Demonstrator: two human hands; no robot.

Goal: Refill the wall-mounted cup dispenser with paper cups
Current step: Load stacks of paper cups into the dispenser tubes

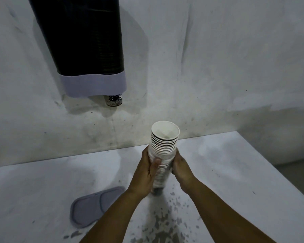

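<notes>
Gripping a cup stack (162, 149), both hands face a seemingly cup-filled dispenser (88, 50).

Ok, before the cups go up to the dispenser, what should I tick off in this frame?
1. Both hands grip the stack of paper cups: ok, left hand and right hand wrap its lower half.
2. Stack orientation: ok, open mouths up, roughly upright.
3. Plastic sleeve off the cups: not ok, film seems to cover the lower part.
4. Dispenser has room: cannot tell, the dark tube shows cup rims and its top is out of frame.
5. Dispenser lid off: ok if that is the grey lid lying on the counter.
</notes>
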